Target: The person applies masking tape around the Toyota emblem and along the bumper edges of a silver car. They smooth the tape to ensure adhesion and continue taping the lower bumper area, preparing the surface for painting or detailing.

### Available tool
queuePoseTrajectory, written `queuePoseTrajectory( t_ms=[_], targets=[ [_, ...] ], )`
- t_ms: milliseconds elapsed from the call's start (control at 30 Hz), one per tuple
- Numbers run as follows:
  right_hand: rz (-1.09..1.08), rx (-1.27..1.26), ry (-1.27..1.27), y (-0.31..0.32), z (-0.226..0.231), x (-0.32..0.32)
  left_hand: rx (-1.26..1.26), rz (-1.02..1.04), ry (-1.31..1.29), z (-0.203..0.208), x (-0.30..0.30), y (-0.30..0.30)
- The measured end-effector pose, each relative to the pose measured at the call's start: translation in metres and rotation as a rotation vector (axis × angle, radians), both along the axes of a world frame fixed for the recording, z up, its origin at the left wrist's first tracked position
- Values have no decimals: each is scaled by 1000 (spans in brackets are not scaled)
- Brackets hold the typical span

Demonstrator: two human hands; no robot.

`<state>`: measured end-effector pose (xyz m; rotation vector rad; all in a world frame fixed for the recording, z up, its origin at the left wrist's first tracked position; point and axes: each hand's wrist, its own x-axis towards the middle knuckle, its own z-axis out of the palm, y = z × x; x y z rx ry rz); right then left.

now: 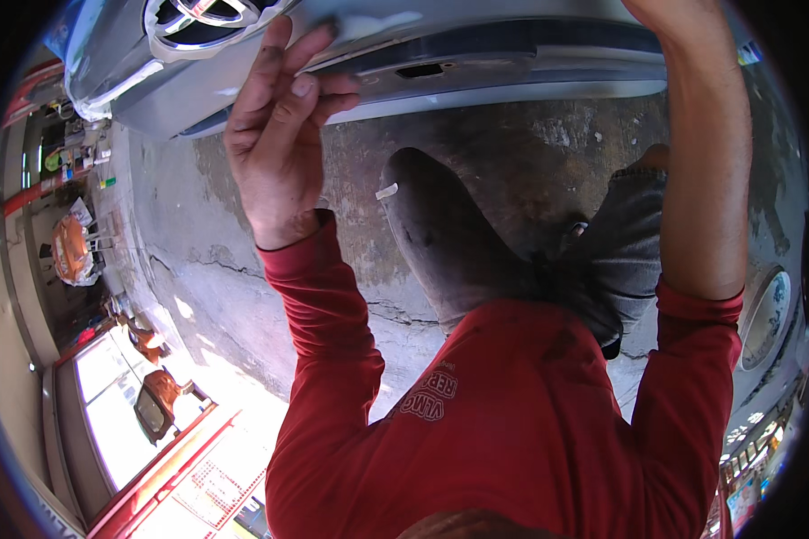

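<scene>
Cracked concrete floor (207, 225), one grey bumper (494, 67), one emblem (200, 11), one left hand (279, 153) loosely spread, right hand's grip unseen

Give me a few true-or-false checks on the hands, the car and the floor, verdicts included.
1. The left hand is bare. True.
2. All the right hand's fingers show. False: the right forearm runs to the top edge and no right-hand fingers show.
3. The oval emblem lies right of the left hand in the picture. False: it lies to its upper left.
4. The concrete floor is cracked. True.
5. Both sleeves are blue. False: they are red.
</scene>
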<state>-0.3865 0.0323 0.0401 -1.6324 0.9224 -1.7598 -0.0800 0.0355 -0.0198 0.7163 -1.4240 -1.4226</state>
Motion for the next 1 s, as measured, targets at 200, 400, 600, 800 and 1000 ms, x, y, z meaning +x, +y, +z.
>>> queuePoseTrajectory(
  t_ms=[200,400,600,800,1000],
  targets=[
    [97,54,4,2,14,-3,-529,191,-459,107,19,-23],
    [-92,-66,84,18,22,10,-913,66,-651,167,-77,-31],
    [7,-43,108,17,26,-5,-758,-184,-768,182,-100,-49],
    [-68,-81,122,8,16,-9,-844,-29,-886,169,-139,-30],
    [-42,-52,354,36,35,-30,-726,-158,-978,191,-139,-24]
  ],
)
